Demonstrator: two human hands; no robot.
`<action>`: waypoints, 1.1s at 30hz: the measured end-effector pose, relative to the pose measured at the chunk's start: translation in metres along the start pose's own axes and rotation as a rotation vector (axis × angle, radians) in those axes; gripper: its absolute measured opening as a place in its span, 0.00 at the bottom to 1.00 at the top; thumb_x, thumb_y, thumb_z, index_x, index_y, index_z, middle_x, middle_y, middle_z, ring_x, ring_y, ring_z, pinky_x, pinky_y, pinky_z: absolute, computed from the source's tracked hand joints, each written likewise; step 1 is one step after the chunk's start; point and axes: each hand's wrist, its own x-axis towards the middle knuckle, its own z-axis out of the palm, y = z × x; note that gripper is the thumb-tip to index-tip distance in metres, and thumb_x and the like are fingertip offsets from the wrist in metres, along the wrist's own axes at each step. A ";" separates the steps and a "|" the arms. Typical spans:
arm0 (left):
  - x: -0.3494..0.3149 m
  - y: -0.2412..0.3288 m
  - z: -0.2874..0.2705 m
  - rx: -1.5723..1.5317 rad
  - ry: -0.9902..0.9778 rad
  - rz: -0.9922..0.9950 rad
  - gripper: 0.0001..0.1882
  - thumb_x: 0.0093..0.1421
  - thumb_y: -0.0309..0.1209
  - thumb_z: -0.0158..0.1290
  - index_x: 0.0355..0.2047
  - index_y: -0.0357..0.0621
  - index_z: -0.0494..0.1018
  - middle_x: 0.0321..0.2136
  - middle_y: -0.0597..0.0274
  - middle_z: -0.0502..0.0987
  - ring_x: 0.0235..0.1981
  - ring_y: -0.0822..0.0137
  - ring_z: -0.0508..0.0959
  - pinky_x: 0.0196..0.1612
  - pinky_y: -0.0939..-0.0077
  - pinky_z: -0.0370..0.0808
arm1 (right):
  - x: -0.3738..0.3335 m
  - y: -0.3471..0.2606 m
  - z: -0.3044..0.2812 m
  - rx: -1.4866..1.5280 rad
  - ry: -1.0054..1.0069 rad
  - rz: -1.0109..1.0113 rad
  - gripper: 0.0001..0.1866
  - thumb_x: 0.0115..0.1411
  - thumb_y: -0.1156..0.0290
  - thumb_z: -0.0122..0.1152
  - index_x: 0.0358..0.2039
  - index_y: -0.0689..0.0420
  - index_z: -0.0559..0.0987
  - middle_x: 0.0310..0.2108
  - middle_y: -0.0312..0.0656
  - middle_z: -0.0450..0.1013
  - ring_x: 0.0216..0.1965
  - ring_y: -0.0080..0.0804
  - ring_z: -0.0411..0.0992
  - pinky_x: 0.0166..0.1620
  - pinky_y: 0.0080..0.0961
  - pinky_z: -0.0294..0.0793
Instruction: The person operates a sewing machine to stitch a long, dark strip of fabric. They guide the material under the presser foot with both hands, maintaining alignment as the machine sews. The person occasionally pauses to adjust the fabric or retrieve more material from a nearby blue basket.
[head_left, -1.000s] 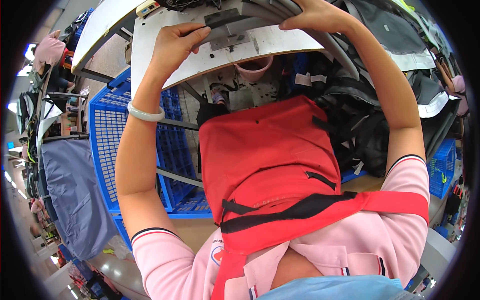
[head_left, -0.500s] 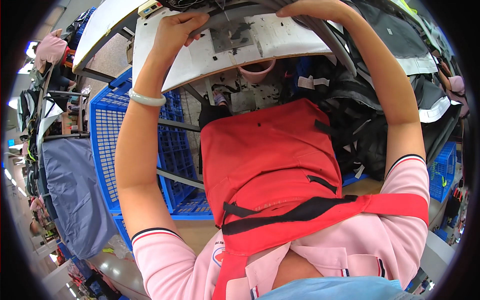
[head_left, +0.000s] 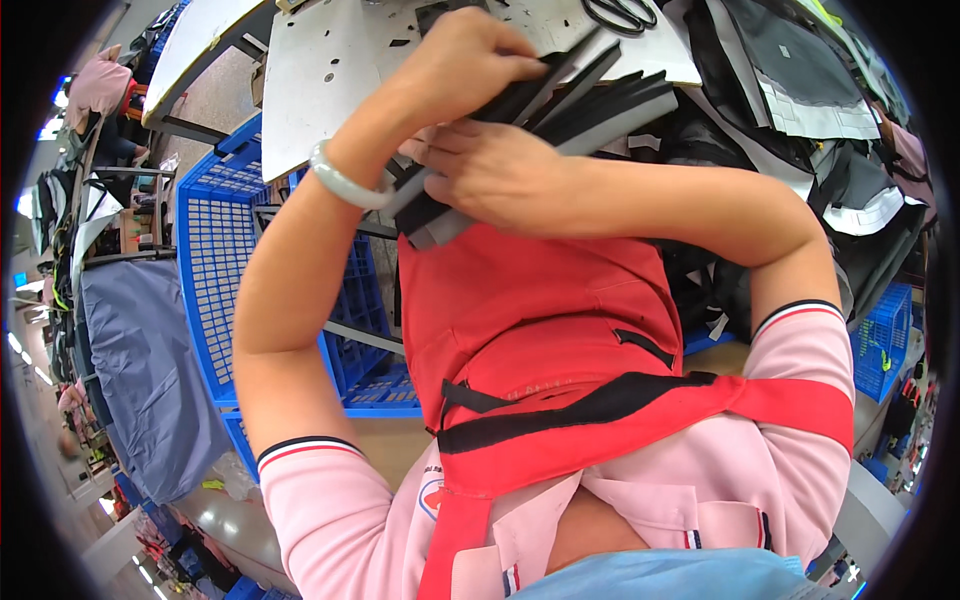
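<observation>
A bundle of black and grey fabric strips (head_left: 625, 112) is gathered over the table's near edge and the top of my red apron (head_left: 540, 285). My right hand (head_left: 495, 172) is closed around the bundle near its middle. Above it, my left hand (head_left: 468, 62) curls its fingers onto the strips' upper side, a pale bracelet on that wrist. Several strip ends fan out at the upper right, and others stick out below my right hand. Both palms are hidden.
Black-handled scissors (head_left: 620, 14) lie on the white table (head_left: 325, 90) among dark scraps. A blue plastic basket (head_left: 215, 270) stands at the left. Dark fabric pieces (head_left: 800, 75) are heaped at the right, above another blue crate (head_left: 880, 345).
My hands were wide apart at the table's far part, with long grey strips arched between them. They have come together and closer to me, and the strips are now bunched. The scissors have come into view.
</observation>
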 end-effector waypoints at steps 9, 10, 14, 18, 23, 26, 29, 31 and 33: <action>-0.082 -0.071 0.004 -0.379 -0.090 -0.344 0.17 0.65 0.40 0.53 0.39 0.38 0.81 0.28 0.66 0.79 0.30 0.76 0.75 0.35 0.81 0.73 | -0.041 0.109 -0.089 0.534 -0.562 0.624 0.34 0.44 0.69 0.64 0.55 0.63 0.72 0.43 0.58 0.75 0.48 0.54 0.73 0.52 0.37 0.70; -0.088 -0.067 0.005 -0.481 -0.095 -0.370 0.17 0.65 0.40 0.53 0.39 0.37 0.81 0.28 0.67 0.79 0.30 0.77 0.75 0.35 0.82 0.72 | -0.055 0.113 -0.088 0.506 -0.523 0.695 0.36 0.45 0.68 0.64 0.57 0.64 0.70 0.42 0.57 0.75 0.47 0.49 0.74 0.53 0.34 0.70; -0.075 -0.062 -0.014 -0.399 0.020 -0.253 0.16 0.64 0.39 0.55 0.39 0.37 0.81 0.27 0.70 0.78 0.27 0.79 0.73 0.33 0.83 0.70 | -0.040 0.139 -0.119 0.627 -0.707 1.001 0.22 0.46 0.64 0.69 0.40 0.63 0.77 0.33 0.47 0.77 0.37 0.32 0.74 0.42 0.31 0.71; -0.038 -0.045 -0.043 -0.361 0.155 -0.165 0.17 0.63 0.40 0.58 0.41 0.38 0.81 0.24 0.69 0.78 0.24 0.81 0.71 0.27 0.86 0.64 | -0.057 0.162 -0.129 0.662 -0.480 0.962 0.23 0.45 0.65 0.70 0.41 0.62 0.77 0.34 0.41 0.76 0.39 0.27 0.71 0.45 0.27 0.70; -0.018 -0.057 -0.036 -0.183 0.355 -0.165 0.18 0.60 0.40 0.60 0.40 0.36 0.82 0.26 0.65 0.80 0.26 0.78 0.75 0.31 0.82 0.71 | -0.059 0.184 -0.107 0.681 -0.434 0.972 0.24 0.46 0.64 0.70 0.43 0.62 0.77 0.34 0.40 0.76 0.38 0.27 0.71 0.45 0.28 0.70; -0.004 -0.064 -0.040 -0.104 0.332 -0.182 0.18 0.60 0.41 0.60 0.40 0.37 0.82 0.27 0.62 0.81 0.29 0.76 0.77 0.34 0.80 0.73 | -0.053 0.181 -0.119 0.727 -0.447 1.012 0.24 0.47 0.64 0.70 0.42 0.61 0.77 0.33 0.39 0.76 0.38 0.27 0.71 0.44 0.27 0.70; 0.003 -0.071 -0.038 -0.149 0.368 -0.108 0.17 0.61 0.41 0.60 0.40 0.39 0.82 0.21 0.68 0.77 0.21 0.80 0.66 0.25 0.84 0.63 | -0.058 0.184 -0.115 0.770 -0.400 1.046 0.22 0.47 0.65 0.70 0.41 0.61 0.77 0.31 0.38 0.75 0.36 0.25 0.71 0.41 0.25 0.70; 0.000 -0.073 -0.040 -0.128 0.365 -0.149 0.17 0.61 0.41 0.60 0.40 0.39 0.82 0.21 0.68 0.77 0.21 0.80 0.66 0.25 0.84 0.63 | -0.060 0.192 -0.099 0.835 -0.400 1.060 0.21 0.46 0.65 0.71 0.40 0.61 0.77 0.30 0.36 0.75 0.34 0.23 0.71 0.39 0.24 0.70; 0.000 -0.075 -0.043 -0.121 0.366 -0.163 0.17 0.61 0.41 0.60 0.40 0.39 0.82 0.21 0.67 0.77 0.21 0.80 0.66 0.25 0.84 0.63 | -0.060 0.194 -0.097 0.849 -0.383 1.065 0.20 0.46 0.66 0.71 0.39 0.61 0.77 0.29 0.36 0.75 0.32 0.22 0.71 0.37 0.22 0.70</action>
